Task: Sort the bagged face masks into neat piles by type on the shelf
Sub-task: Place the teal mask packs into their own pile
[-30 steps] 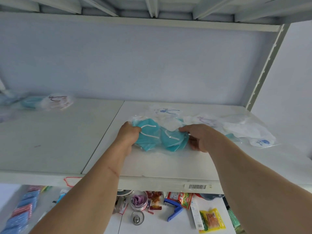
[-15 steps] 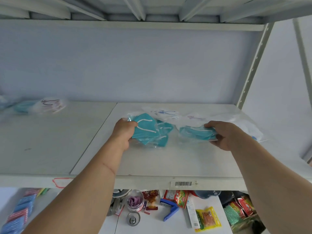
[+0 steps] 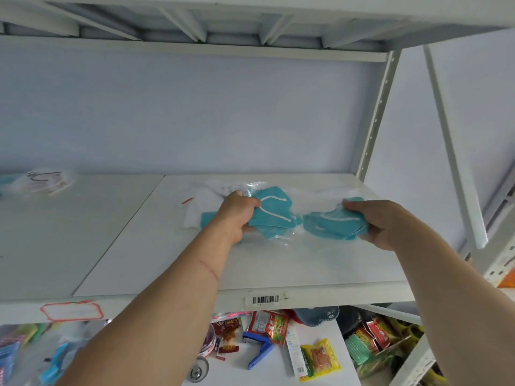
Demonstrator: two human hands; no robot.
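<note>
**Teal masks in hand, sorting only partly done**

Head view: left hand grips a bagged teal mask bundle mid-shelf; right hand pinches a second teal bag toward the right edge. White bagged masks lie loose behind, another cluster far left. Neat piles not yet formed, I'd say.

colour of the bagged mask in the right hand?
Teal with white ear loops, in a clear bag, gripped by the right hand. Head view.

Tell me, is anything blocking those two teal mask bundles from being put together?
Nothing visible: only bare white shelf lies between the teal bagged masks in the left hand and those in the right hand.
</note>
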